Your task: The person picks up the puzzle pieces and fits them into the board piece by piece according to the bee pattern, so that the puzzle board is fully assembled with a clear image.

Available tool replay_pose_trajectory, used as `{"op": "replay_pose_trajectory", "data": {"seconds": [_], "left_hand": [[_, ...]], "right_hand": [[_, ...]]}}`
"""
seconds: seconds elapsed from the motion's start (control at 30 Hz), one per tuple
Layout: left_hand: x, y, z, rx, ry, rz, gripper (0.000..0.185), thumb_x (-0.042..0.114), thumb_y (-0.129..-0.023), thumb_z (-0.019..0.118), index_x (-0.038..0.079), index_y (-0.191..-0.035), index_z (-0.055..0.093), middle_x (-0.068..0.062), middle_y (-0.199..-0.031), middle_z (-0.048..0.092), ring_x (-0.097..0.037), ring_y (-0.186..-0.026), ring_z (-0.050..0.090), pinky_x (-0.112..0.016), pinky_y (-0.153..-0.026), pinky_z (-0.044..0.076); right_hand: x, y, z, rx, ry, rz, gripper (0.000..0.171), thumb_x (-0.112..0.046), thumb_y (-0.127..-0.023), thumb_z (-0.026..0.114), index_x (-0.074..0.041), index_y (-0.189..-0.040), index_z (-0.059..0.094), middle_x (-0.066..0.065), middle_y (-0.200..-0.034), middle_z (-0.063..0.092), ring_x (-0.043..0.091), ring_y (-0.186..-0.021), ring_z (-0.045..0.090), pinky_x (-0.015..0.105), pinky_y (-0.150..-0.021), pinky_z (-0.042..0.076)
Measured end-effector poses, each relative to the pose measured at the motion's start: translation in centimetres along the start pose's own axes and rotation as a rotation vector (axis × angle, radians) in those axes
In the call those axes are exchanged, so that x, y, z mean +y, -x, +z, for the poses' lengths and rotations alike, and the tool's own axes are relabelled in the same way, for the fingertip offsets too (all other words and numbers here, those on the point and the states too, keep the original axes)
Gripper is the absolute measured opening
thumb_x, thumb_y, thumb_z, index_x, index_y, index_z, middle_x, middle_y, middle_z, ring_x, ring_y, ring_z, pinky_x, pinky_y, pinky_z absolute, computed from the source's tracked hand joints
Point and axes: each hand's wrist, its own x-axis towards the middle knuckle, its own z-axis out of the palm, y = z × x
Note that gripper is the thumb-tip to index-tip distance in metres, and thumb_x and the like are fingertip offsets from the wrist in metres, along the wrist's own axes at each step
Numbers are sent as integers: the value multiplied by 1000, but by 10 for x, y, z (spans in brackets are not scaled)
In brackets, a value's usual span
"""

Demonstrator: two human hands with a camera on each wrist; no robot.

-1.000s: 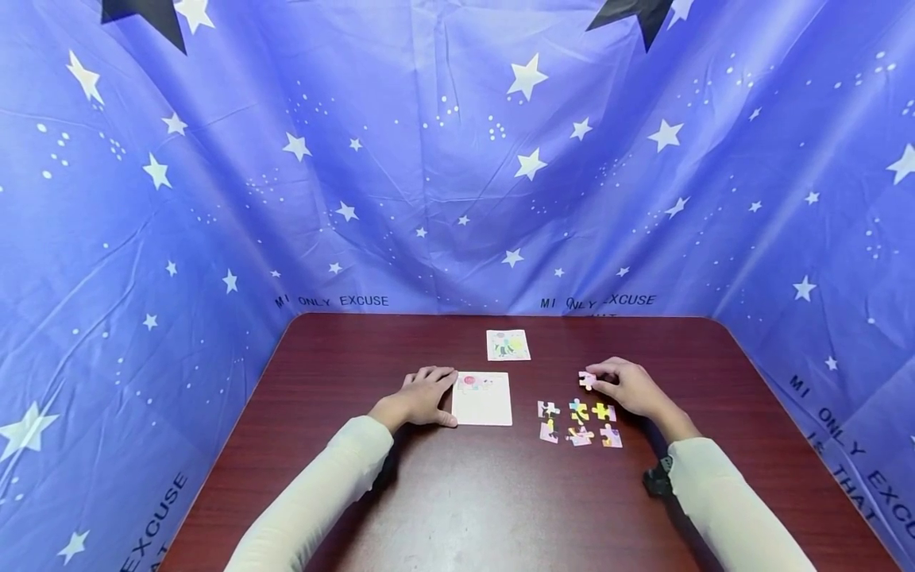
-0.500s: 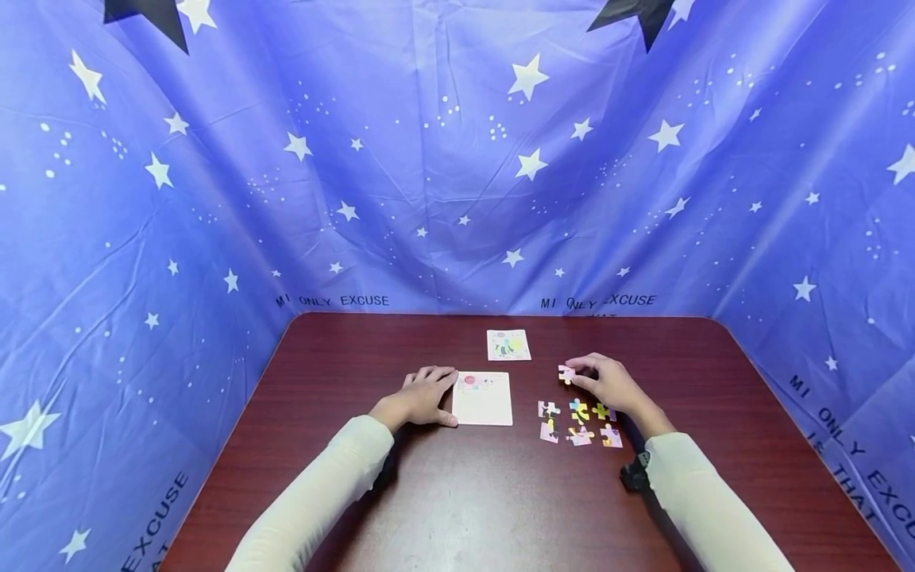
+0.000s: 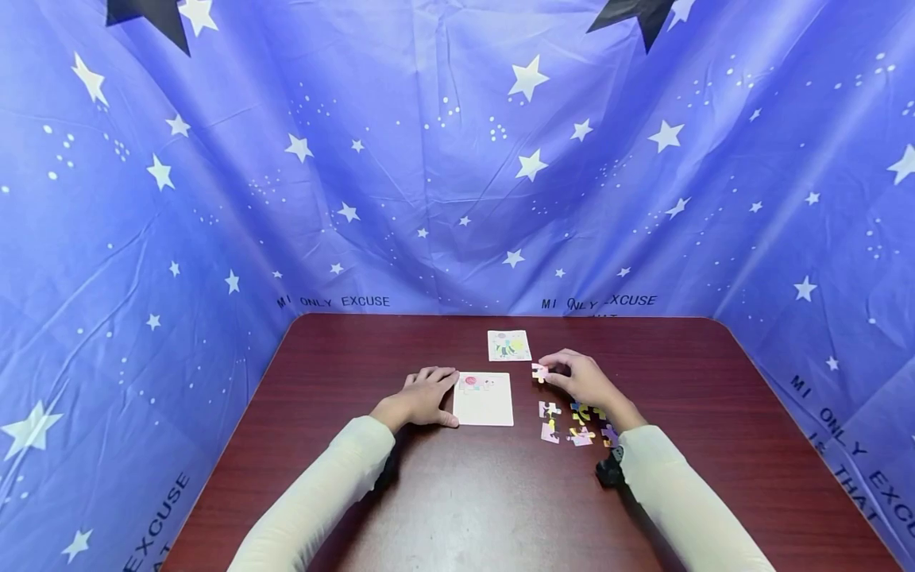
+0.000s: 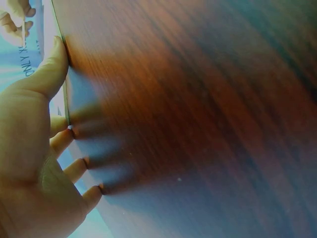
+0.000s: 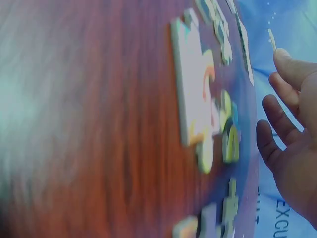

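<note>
A white puzzle board (image 3: 484, 400) lies on the dark red table (image 3: 457, 492), with a small pink patch filled in at its top left. My left hand (image 3: 423, 397) rests flat against the board's left edge (image 4: 64, 106), thumb and fingers straight. My right hand (image 3: 582, 380) pinches a pink puzzle piece (image 3: 539, 372) just above the table, to the right of the board's top corner. Several loose colourful pieces (image 3: 575, 423) lie below that hand, seen close up in the right wrist view (image 5: 203, 114).
A small picture card (image 3: 509, 345) lies farther back, behind the board. A blue star-print cloth (image 3: 457, 159) walls in the table on three sides. A black wrist strap (image 3: 610, 470) sits on my right forearm.
My right hand has carried the pink piece leftward from above the loose pieces toward the board. The left hand has stayed on the board's edge.
</note>
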Motion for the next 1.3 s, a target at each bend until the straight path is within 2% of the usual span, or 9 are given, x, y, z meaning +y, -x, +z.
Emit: {"op": "replay_pose_trajectory", "data": {"seconds": [0.13, 0.43, 0.63, 1.07, 1.3], "left_hand": [[0, 1, -1, -2, 5, 2, 100, 59, -84, 74, 12, -160, 32, -6, -166, 32, -38, -151, 29, -61, -113, 31], [0, 0, 0, -12, -11, -11, 100, 62, -84, 72, 14, -161, 31, -5, -167, 30, -36, -152, 28, -60, -114, 31], [-1, 0, -1, -12, -1, -5, 100, 61, -85, 72, 13, -161, 30, -4, -167, 30, -37, -152, 28, -61, -114, 30], [0, 1, 0, -4, 5, 6, 99, 60, -85, 73, 12, -161, 31, -5, -166, 31, -38, -151, 29, -61, -114, 31], [1, 0, -1, -6, 10, -1, 99, 60, -85, 73, 12, -161, 32, -5, -166, 31, -38, -152, 29, -61, -114, 30]], "right_hand": [[-9, -5, 6, -10, -2, -15, 24, -14, -92, 75, -12, -116, 76, 4, -107, 71, 18, -93, 61, 38, -83, 50], [-21, -14, 22, -42, 4, -58, 22, -14, -91, 76, -10, -113, 76, 2, -100, 70, 14, -87, 59, 33, -79, 49], [-26, -19, 34, -85, 28, -55, 22, -15, -91, 76, -13, -113, 76, 0, -103, 70, 12, -90, 60, 34, -84, 50], [-38, -26, 48, -130, 105, -121, 22, -16, -92, 75, -13, -114, 75, 1, -105, 71, 15, -96, 63, 38, -89, 51], [-43, -28, 53, -156, 122, -138, 22, -17, -92, 75, -13, -113, 75, -1, -103, 70, 15, -96, 63, 38, -88, 51]]}}
